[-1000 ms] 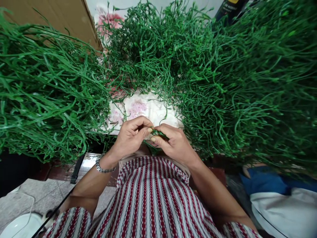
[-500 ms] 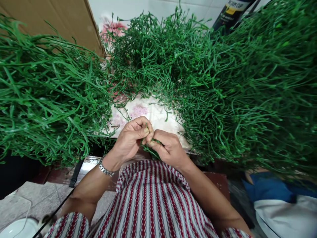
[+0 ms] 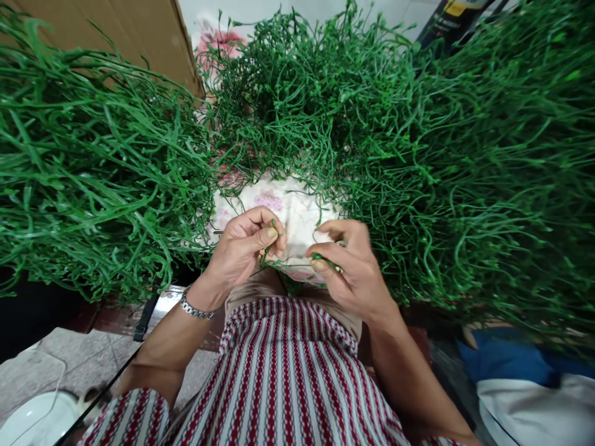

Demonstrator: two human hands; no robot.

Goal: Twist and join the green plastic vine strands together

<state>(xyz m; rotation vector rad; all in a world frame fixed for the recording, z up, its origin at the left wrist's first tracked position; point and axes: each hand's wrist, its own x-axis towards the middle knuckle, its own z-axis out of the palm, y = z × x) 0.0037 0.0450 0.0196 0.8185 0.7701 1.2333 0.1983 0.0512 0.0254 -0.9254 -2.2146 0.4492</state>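
Observation:
Thumb and fingers of my left hand [image 3: 244,248] pinch a thin green stem [image 3: 266,248] above my lap. My right hand [image 3: 351,263], a short way to the right, has its fingers curled round a small green piece [image 3: 320,256]. A floral cloth [image 3: 297,217] lies just beyond both hands. Green stems are heaped on three sides: a left pile [image 3: 93,173], a middle pile [image 3: 307,93] and a large right pile [image 3: 488,167].
Behind the left pile stands a cardboard sheet [image 3: 116,31]. At the back right is a dark bottle [image 3: 450,25]. A white bowl [image 3: 39,421] sits at the lower left; blue and white fabric [image 3: 525,378] lies at the lower right.
My right hand has moved away from my left hand to the right, and a gap now lies between them. My left hand keeps its pinch. The view has shifted slightly.

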